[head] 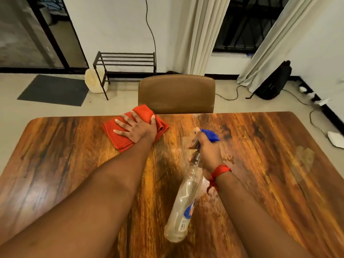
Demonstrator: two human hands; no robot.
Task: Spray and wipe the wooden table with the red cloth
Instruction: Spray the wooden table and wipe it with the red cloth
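Observation:
A folded red cloth [119, 135] lies on the wooden table [61, 155] near its far edge. My left hand [136, 127] presses flat on the cloth, fingers spread. My right hand [208, 151] grips the neck of a clear spray bottle [183, 203] with a blue trigger head. The bottle is held above the table's middle, tilted, its base toward me and its nozzle pointing away and left. A red thread is tied around my right wrist.
A brown chair [176, 93] stands pushed against the table's far side. A pale dull patch [304, 161] marks the table's right part. On the floor lie a dark mat [54, 90], a black metal rack [126, 61], a black bag [273, 81] and cables.

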